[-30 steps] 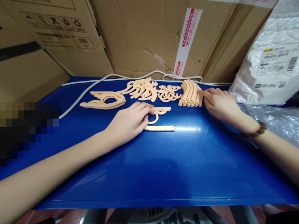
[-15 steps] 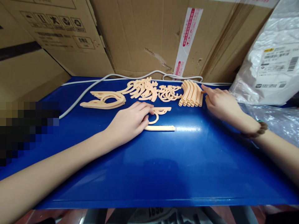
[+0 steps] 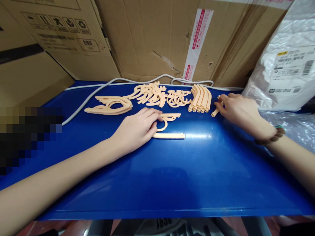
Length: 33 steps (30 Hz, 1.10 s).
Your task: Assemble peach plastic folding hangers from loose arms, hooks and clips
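My left hand (image 3: 139, 127) rests at the middle of the table, its fingers closed over a beige plastic folding hanger (image 3: 169, 135). A straight bar, a ring and a notched arm of that hanger stick out to the right of the fingers; the rest is hidden under them. Farther right, my right hand (image 3: 237, 109) pinches a single beige hanger arm (image 3: 215, 113), whose lower end shows below the fingers. Just left of it, a neat row of curved hanger arms (image 3: 201, 98) lies side by side. Beside these are a cluster of hanger hooks (image 3: 177, 98) and a heap of notched arms (image 3: 150, 93).
Stacked beige hangers (image 3: 109, 106) lie at the left on the blue table (image 3: 172, 183). A white cable (image 3: 98, 88) runs along the back, before cardboard boxes (image 3: 152, 39). A white plastic parcel (image 3: 283, 72) stands at the back right, with clear plastic film (image 3: 290, 127) near it.
My right hand has closed on the end hanger arm of the row and drawn it a little to the right, leaving a gap. The left hand and its hanger look almost still.
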Each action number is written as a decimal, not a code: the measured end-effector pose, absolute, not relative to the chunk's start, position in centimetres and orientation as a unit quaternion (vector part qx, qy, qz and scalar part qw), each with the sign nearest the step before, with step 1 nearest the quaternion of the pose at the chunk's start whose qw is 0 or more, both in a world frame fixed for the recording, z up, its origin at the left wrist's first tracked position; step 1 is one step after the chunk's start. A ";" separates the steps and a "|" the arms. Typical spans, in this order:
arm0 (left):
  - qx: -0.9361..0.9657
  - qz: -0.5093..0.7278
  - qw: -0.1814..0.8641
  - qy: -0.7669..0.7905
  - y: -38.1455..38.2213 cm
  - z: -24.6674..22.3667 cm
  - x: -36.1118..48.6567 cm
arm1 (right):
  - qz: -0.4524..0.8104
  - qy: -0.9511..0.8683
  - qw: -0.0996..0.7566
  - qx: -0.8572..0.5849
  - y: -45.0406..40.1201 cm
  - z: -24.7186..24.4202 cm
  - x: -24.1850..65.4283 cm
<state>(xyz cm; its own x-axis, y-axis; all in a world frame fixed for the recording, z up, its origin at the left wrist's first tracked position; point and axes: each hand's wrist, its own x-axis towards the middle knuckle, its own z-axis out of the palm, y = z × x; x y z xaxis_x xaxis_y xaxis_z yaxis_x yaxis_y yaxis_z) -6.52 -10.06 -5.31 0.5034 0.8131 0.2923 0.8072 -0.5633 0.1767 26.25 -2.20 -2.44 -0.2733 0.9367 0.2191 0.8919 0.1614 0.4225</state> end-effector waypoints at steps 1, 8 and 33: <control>0.867 0.173 0.008 0.468 -10.1 -5.3 -6.5 | 0.238 0.759 0.046 0.605 -2.2 -2.5 26.2; 0.867 0.172 0.005 0.468 -10.1 -5.4 -6.5 | 0.248 0.762 0.040 0.597 -2.0 -2.6 26.2; 0.866 0.201 0.037 0.457 -10.4 -5.4 -6.3 | 0.140 0.799 -0.047 0.583 -0.9 -3.7 25.7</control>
